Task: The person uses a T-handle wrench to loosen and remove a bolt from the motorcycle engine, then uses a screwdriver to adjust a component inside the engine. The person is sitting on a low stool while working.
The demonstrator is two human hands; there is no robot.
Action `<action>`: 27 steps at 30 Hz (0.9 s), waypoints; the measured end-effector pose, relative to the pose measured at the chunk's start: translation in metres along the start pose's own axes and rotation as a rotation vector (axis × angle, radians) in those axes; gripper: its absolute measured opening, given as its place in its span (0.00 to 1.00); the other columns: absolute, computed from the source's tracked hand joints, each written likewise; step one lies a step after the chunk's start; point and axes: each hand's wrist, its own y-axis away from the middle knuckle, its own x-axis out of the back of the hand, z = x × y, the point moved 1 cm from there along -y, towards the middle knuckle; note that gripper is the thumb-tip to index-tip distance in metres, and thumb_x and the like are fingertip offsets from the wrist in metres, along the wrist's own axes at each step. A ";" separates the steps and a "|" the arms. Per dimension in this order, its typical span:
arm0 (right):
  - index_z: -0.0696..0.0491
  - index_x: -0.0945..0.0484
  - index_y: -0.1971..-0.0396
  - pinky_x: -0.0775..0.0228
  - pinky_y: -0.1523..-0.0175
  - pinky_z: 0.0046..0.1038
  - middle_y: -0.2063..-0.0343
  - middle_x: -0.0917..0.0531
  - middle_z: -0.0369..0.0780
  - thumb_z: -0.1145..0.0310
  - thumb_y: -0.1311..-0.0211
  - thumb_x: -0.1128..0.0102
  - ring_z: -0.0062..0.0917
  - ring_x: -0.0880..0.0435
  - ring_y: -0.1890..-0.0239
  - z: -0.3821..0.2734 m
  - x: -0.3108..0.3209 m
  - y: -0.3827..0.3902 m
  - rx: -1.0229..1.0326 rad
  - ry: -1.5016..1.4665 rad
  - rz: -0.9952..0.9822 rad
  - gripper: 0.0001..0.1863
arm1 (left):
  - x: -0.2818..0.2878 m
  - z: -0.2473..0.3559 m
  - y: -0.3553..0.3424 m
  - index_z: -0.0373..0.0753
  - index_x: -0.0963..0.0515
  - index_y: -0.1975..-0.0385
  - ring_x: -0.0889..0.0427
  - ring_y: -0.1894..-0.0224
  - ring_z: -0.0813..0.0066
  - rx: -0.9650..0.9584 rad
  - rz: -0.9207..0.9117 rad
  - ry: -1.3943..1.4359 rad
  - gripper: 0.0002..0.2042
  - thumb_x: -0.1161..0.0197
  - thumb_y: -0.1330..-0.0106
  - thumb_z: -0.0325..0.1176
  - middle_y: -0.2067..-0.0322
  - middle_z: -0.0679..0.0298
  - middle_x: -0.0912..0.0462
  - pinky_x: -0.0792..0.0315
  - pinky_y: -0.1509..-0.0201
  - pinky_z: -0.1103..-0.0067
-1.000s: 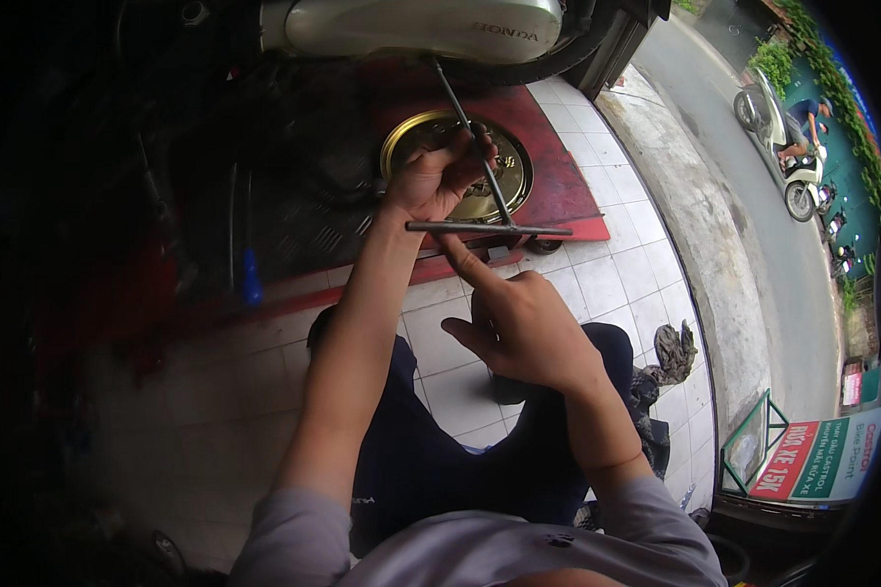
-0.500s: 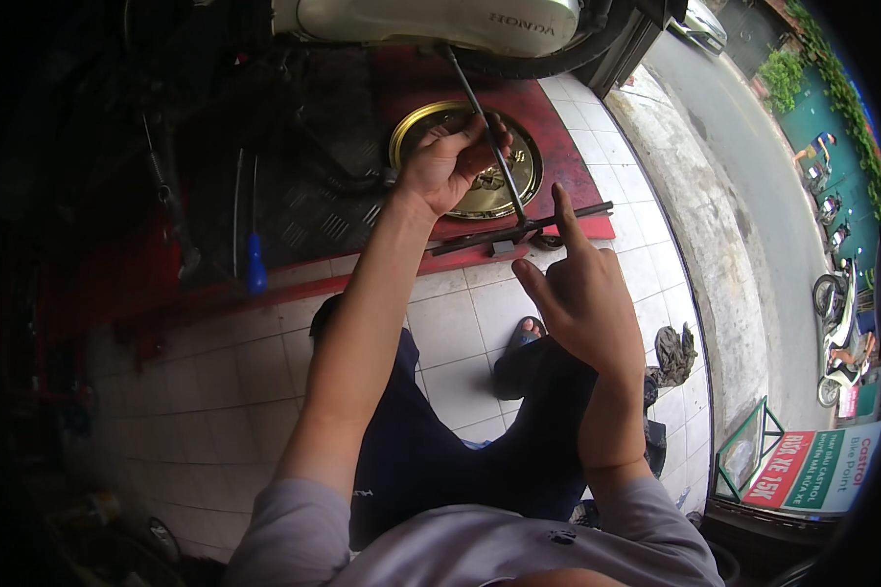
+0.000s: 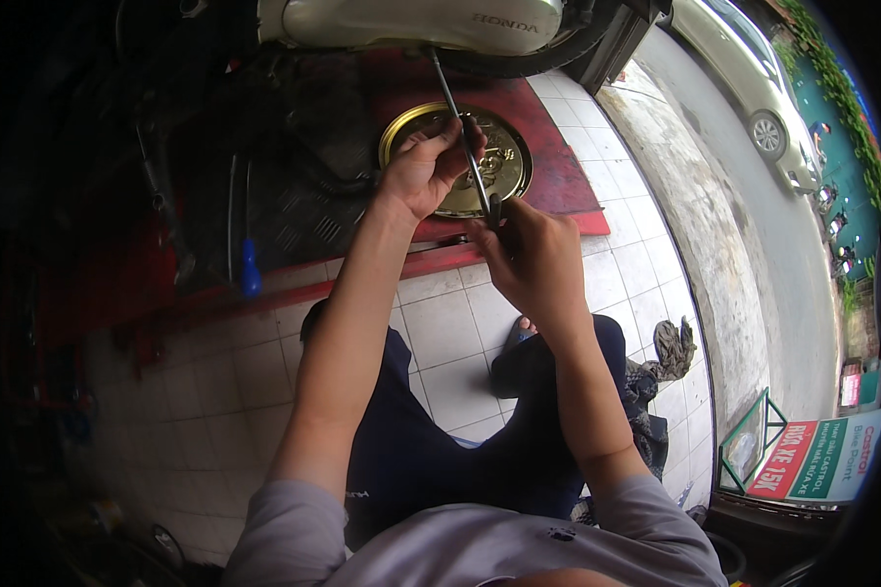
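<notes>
T-handle wrench (image 3: 477, 177) through curled left hand (image 3: 421, 176), crossbar (image 3: 495, 208) in right hand (image 3: 541, 262).

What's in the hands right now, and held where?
A T-handle wrench: the left hand is curled around its shaft; the right hand is at the crossbar, its exact grip partly hidden.
</notes>
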 end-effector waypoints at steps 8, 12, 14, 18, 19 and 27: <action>0.62 0.30 0.80 0.40 0.79 0.31 0.91 0.28 0.43 0.70 0.45 0.41 0.26 0.28 0.89 0.006 -0.019 0.000 -0.218 -0.595 0.094 0.12 | 0.007 0.002 -0.005 0.34 0.23 0.61 0.17 0.61 0.72 0.040 -0.038 0.053 0.09 0.44 0.32 0.32 0.65 0.60 0.18 0.20 0.56 0.78; 0.63 0.32 0.81 0.38 0.76 0.34 0.90 0.30 0.49 0.72 0.47 0.45 0.40 0.28 0.86 0.014 -0.023 -0.007 -0.133 -0.446 0.018 0.11 | 0.010 0.006 0.000 0.33 0.23 0.61 0.17 0.61 0.72 0.025 0.013 -0.047 0.09 0.45 0.31 0.32 0.65 0.60 0.18 0.20 0.57 0.79; 0.63 0.32 0.81 0.38 0.75 0.37 0.89 0.31 0.50 0.73 0.48 0.46 0.44 0.29 0.85 0.025 -0.023 -0.007 -0.052 -0.339 0.052 0.10 | 0.006 0.000 -0.001 0.33 0.23 0.61 0.17 0.61 0.72 0.037 0.052 -0.101 0.08 0.45 0.31 0.31 0.65 0.59 0.18 0.20 0.57 0.79; 0.63 0.31 0.80 0.37 0.73 0.40 0.87 0.30 0.52 0.72 0.46 0.47 0.48 0.28 0.81 0.029 -0.018 -0.012 -0.148 -0.471 -0.019 0.10 | 0.000 -0.002 -0.004 0.33 0.22 0.61 0.17 0.61 0.71 0.031 0.052 -0.107 0.08 0.45 0.32 0.31 0.64 0.58 0.17 0.20 0.56 0.78; 0.63 0.31 0.80 0.37 0.72 0.40 0.87 0.29 0.52 0.72 0.46 0.47 0.49 0.28 0.80 0.026 -0.017 -0.013 -0.156 -0.481 -0.018 0.10 | 0.000 -0.002 -0.006 0.33 0.22 0.61 0.17 0.61 0.70 0.024 0.042 -0.116 0.08 0.44 0.32 0.31 0.64 0.58 0.17 0.20 0.56 0.78; 0.61 0.26 0.73 0.33 0.68 0.37 0.83 0.25 0.50 0.70 0.43 0.49 0.46 0.24 0.76 0.040 -0.022 -0.009 -0.137 -0.391 0.003 0.09 | 0.004 0.011 0.001 0.34 0.23 0.56 0.17 0.58 0.68 0.090 0.021 -0.344 0.11 0.45 0.31 0.32 0.60 0.58 0.17 0.21 0.54 0.75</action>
